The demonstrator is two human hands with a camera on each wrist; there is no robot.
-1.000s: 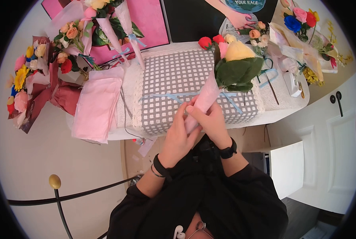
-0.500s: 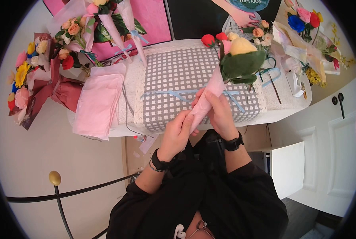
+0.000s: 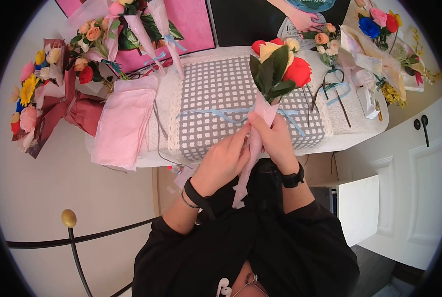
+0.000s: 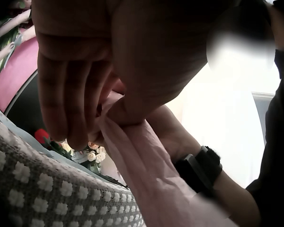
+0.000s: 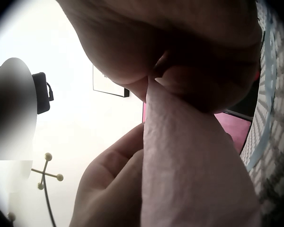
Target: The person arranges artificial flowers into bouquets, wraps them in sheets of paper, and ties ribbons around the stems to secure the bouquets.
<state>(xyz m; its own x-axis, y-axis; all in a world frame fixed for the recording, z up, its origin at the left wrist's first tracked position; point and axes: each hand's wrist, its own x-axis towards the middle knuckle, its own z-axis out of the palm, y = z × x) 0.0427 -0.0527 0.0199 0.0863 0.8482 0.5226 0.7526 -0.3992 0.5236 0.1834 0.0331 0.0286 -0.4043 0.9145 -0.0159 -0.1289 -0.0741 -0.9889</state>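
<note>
A slim bouquet in a pink paper wrap stands nearly upright in front of the person, over the table's near edge. Its top shows green leaves, a red rose and part of a yellow rose. The right hand grips the wrap just below the leaves, thumb across the front. From the other side, the left hand pinches the paper between thumb and fingers, as the left wrist view shows. Below both hands the wrap's tapered, crumpled tail hangs. A blue ribbon lies behind the bouquet.
A grey-and-white checked cloth covers the table's middle. Pink paper sheets are stacked at left, beside a dark red wrapped bouquet. A small vase, dark and blue ribbon pieces and a white box stand or lie at right.
The bouquet has been turned in the hands: leaves now face front and the red rose shows at right. It stands more upright, and the paper's tail now shows below the hands.
</note>
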